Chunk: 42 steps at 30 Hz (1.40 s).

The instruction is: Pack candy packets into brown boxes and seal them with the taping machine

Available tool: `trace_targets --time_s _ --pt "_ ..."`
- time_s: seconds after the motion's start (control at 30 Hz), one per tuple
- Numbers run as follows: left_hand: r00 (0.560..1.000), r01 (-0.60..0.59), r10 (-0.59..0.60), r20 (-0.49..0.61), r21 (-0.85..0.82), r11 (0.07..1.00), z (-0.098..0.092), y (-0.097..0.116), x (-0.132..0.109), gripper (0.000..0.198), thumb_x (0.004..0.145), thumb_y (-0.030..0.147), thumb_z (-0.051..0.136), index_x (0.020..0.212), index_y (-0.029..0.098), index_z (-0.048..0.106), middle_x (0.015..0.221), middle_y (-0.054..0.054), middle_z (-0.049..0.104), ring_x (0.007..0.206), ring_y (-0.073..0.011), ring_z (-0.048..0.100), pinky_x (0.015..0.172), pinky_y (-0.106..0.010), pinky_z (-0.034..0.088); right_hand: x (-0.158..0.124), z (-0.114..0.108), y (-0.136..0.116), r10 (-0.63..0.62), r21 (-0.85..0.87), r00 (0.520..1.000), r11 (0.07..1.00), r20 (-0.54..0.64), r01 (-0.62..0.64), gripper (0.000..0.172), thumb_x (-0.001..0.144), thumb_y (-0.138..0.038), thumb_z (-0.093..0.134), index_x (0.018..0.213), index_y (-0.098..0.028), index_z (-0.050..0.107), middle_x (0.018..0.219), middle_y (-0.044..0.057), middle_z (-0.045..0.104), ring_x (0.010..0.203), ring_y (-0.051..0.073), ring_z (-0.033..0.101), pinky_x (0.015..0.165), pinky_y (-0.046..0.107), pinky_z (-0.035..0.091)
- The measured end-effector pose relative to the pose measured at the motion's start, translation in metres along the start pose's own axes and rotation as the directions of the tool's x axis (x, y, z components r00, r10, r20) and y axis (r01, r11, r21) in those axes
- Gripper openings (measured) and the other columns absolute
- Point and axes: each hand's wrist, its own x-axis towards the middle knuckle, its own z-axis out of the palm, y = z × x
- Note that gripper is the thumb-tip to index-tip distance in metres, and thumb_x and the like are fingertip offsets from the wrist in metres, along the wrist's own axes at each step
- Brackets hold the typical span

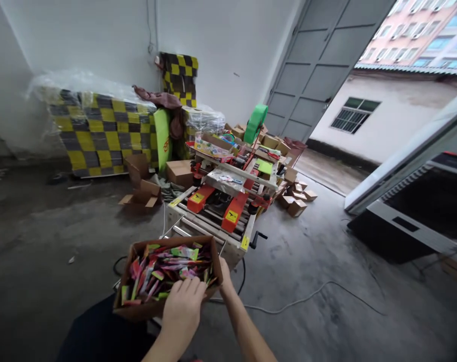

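An open cardboard box (138,312), filled with colourful wrapped packets (164,269), sits low in front of me at the near end of a roller-conveyor machine. My left hand (185,300) is closed over the box's near rim, its fingertips curled inside against the packets. Against the right end of the box, my right hand (225,277) grips the side near the corner; most of its fingers are hidden. The roller-conveyor machine (209,229) has two orange-red guards and a crank on its right side. Whether the box rests on the rollers is hard to see.
A roll of green tape (255,123) tops the machine. Opened cartons (143,196) lie on the floor at left, and more small boxes (296,201) at right. Yellow-and-black stacks (107,133) line the wall. A cable (289,306) crosses the floor. Black-and-silver equipment (413,216) stands right.
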Motion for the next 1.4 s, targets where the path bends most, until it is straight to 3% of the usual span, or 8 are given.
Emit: trace_targets --time_s 0.13,0.27,0.4,0.63,0.87,1.07,1.2,1.4 --pt "0.978 0.079 -0.128 -0.166 -0.273 0.959 -0.009 -0.003 -0.027 0.028 0.087 0.020 0.055 0.103 0.038 0.069 0.091 0.000 0.073 0.087 -0.0268 0.072 0.081 -0.045 0.062 -0.006 -0.028 -0.005 0.019 0.108 0.999 0.994 -0.047 -0.014 0.062 0.075 -0.074 0.064 0.108 -0.022 0.072 0.103 0.009 0.074 0.092 0.025 0.065 0.078 0.036 0.054" --pt "0.889 0.219 -0.302 -0.344 -0.259 0.941 -0.052 -0.066 -0.056 0.028 0.075 0.030 0.074 0.101 0.038 0.064 0.091 -0.001 0.070 0.084 -0.0279 0.069 0.082 -0.047 0.060 -0.019 -0.048 -0.028 0.059 0.324 0.997 0.943 0.050 -0.072 0.061 0.067 -0.072 0.079 0.097 -0.021 0.066 0.079 0.002 0.065 0.066 0.014 0.058 0.059 0.025 0.047" --pt "0.737 0.589 -0.675 -0.033 -0.459 0.665 -0.075 -0.137 -0.040 0.024 0.086 0.053 0.060 0.093 0.030 0.060 0.085 0.001 0.068 0.078 -0.0231 0.066 0.071 -0.036 0.056 -0.017 -0.053 -0.057 0.037 0.317 0.965 0.940 0.261 -0.122 0.060 0.062 -0.069 0.086 0.078 -0.021 0.053 0.065 -0.005 0.054 0.053 0.008 0.048 0.049 0.019 0.039" --pt "0.757 0.514 -0.132 0.640 -0.458 0.726 -0.050 -0.155 0.023 0.044 0.080 0.059 0.058 0.064 0.020 0.050 0.058 0.004 0.047 0.057 -0.0126 0.043 0.056 -0.023 0.033 0.009 -0.031 -0.095 0.057 -0.270 0.757 0.949 0.651 0.162 0.049 0.071 -0.060 0.081 0.072 -0.021 0.051 0.057 -0.006 0.053 0.052 0.009 0.047 0.050 0.020 0.035" --pt "0.665 0.192 0.074 0.743 -0.265 0.945 -0.025 -0.135 0.051 0.016 0.080 0.035 0.064 0.072 0.022 0.063 0.075 -0.002 0.069 0.074 -0.0206 0.064 0.064 -0.027 0.040 0.018 0.016 -0.107 0.237 -0.630 0.594 0.436 0.769 0.643 0.027 0.079 -0.045 0.077 0.085 -0.019 0.073 0.071 0.001 0.066 0.061 0.014 0.052 0.057 0.025 0.033" --pt "0.605 0.089 0.038 0.795 -0.115 0.989 -0.013 -0.121 0.062 0.017 0.080 0.034 0.065 0.080 0.020 0.074 0.082 -0.012 0.074 0.080 -0.0301 0.070 0.070 -0.035 0.049 0.015 -0.006 -0.122 0.270 -0.475 0.420 0.704 0.867 0.527 0.061 0.064 -0.060 0.085 0.104 -0.015 0.070 0.093 0.006 0.071 0.076 0.020 0.063 0.065 0.026 0.047" --pt "0.572 0.146 0.049 0.818 -0.161 0.976 -0.023 -0.125 0.064 0.036 0.087 0.051 0.057 0.088 0.019 0.074 0.088 -0.013 0.074 0.083 -0.0291 0.069 0.069 -0.032 0.045 0.003 -0.022 -0.125 0.227 -0.448 0.480 0.790 0.848 0.419 0.079 0.050 -0.056 0.093 0.113 -0.015 0.068 0.105 0.006 0.070 0.089 0.022 0.063 0.074 0.027 0.051" --pt "0.443 0.377 0.130 0.887 -0.316 0.871 -0.043 -0.141 0.062 0.056 0.073 0.066 0.069 0.103 0.019 0.065 0.095 -0.005 0.072 0.080 -0.0210 0.064 0.064 -0.026 0.039 0.021 -0.012 -0.120 0.349 -0.537 0.567 0.818 0.747 0.205 0.047 0.063 -0.054 0.084 0.088 -0.015 0.076 0.077 -0.001 0.069 0.072 0.014 0.058 0.066 0.023 0.045"
